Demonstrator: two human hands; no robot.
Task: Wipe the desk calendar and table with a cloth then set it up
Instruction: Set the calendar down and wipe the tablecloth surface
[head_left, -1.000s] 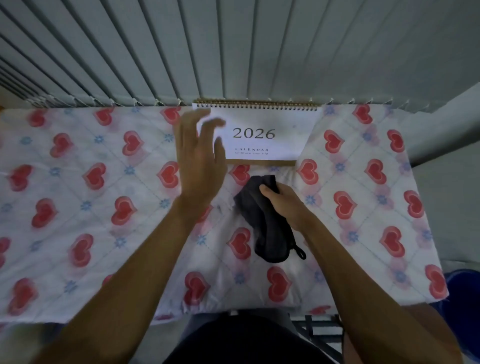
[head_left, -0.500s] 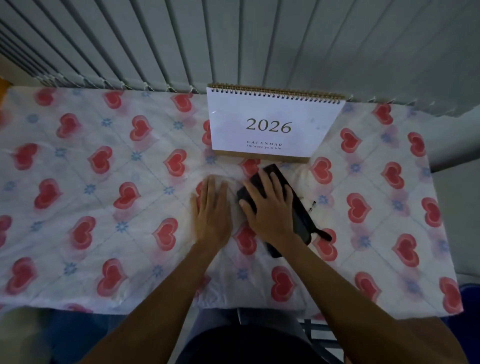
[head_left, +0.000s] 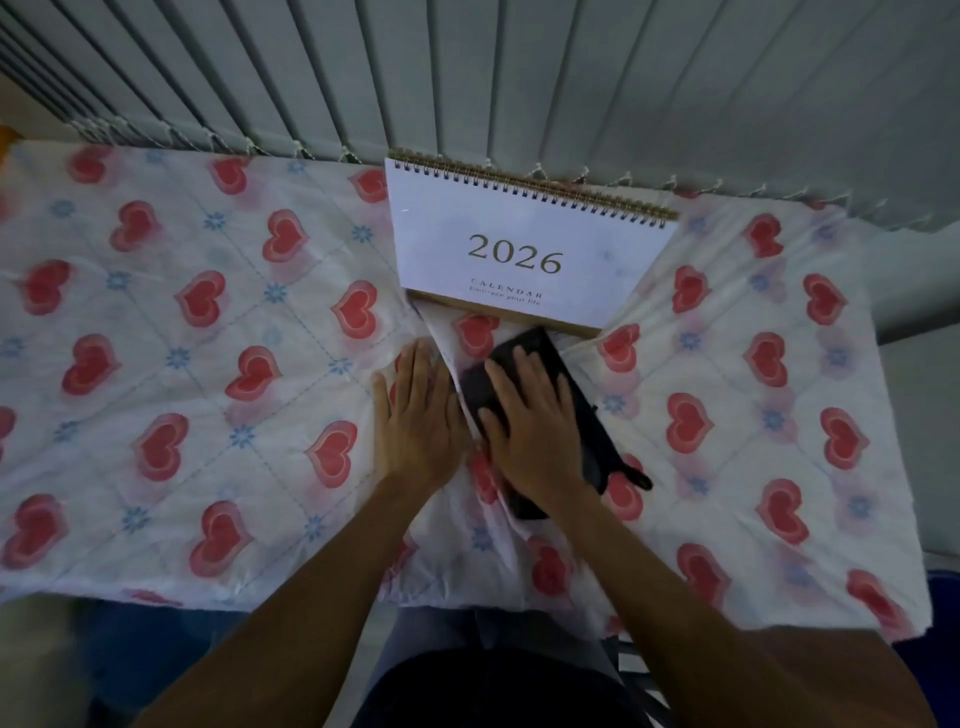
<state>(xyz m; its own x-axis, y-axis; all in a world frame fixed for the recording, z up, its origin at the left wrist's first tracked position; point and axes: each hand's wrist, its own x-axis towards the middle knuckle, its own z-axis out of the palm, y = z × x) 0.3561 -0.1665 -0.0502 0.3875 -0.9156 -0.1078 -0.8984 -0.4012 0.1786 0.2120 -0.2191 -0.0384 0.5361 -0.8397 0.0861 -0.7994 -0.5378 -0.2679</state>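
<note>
A white spiral-bound desk calendar (head_left: 524, 244) marked "2026" stands upright at the back middle of the table (head_left: 171, 364), which is covered by a white sheet with red hearts. Just in front of it lies a dark cloth (head_left: 582, 415). My right hand (head_left: 530, 426) presses flat on that cloth with straight, spread fingers. My left hand (head_left: 415, 415) rests flat on the heart-print sheet right beside it, fingers straight. The sheet is creased between the two hands.
Grey vertical blinds (head_left: 467, 73) hang directly behind the table and calendar. The table's front edge (head_left: 260, 597) runs just above my lap. A grey ledge (head_left: 914, 270) lies past the table's right side.
My left hand came down from the calendar onto the sheet. My right hand went from gripping the cloth to pressing it flat, and slid it slightly toward the calendar.
</note>
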